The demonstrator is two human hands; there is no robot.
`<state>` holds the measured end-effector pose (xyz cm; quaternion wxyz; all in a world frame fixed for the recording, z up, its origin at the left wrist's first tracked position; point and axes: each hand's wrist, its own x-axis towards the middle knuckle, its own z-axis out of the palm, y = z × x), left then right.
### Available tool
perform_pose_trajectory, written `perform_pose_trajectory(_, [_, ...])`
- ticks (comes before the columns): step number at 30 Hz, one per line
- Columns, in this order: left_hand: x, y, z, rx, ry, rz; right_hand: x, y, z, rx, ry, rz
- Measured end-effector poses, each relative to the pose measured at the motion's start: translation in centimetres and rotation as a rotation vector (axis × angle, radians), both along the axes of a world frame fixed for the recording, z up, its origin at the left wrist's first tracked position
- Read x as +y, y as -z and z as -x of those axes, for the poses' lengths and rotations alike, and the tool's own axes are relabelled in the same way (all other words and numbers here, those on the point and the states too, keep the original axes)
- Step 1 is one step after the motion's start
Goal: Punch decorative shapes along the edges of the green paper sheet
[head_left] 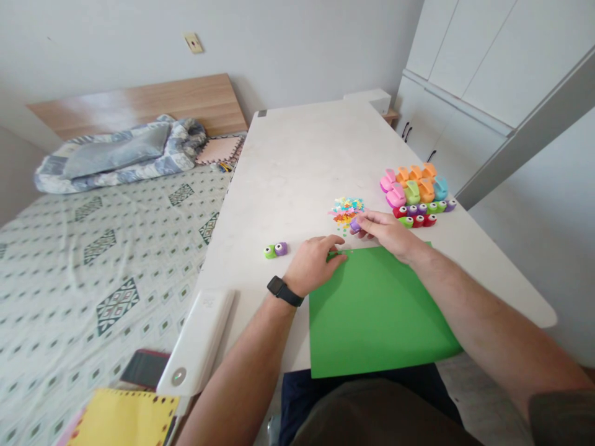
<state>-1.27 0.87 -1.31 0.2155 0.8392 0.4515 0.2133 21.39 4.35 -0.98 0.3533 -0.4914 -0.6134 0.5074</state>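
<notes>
- The right hand point(383, 232) pinches a small purple punch point(355, 225) between thumb and fingers, just above the far edge of the green sheet point(381, 316) and beside a pile of paper shapes point(348, 207).
- The left hand point(316, 263) lies at the sheet's far edge, fingers bent, thumb and forefinger parted; whether it nips the paper there, one cannot tell.
- The punch is probably light and rigid, its smooth shell a little slippery — best taken by the sides, with the thumb left free to press the top.
- The sheet lies flat on the worktop point(297, 161), its near edge reaching over the person's lap. It looks thin and bendable, likely to slide or crease if pushed; a flat hold close to an edge should suit it.
- The paper shapes look almost weightless — a sleeve or a quick breath could scatter them, and single ones would need fingertips.
- A green punch point(269, 251) and another purple one stand side by side left of the left hand; larger punches point(426, 191), probably bulkier to hold, are grouped beyond the right hand.
</notes>
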Motion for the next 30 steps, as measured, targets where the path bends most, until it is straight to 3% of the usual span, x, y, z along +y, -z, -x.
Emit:
perform_pose_trajectory(5, [-0.17,-0.01,-0.18,0.036,0.024,-0.053,0.00,0.03,0.13,0.070,0.026,0.117])
perform_pose_trajectory(13, [-0.17,-0.07,-0.69,0.133,0.039,-0.101,-0.15,0.05,0.29,0.077,0.006,0.137])
perform_pose_trajectory(30, [-0.32,-0.38,-0.92,0.118,0.027,-0.091,-0.39,-0.36,0.29,0.018,-0.020,0.076])
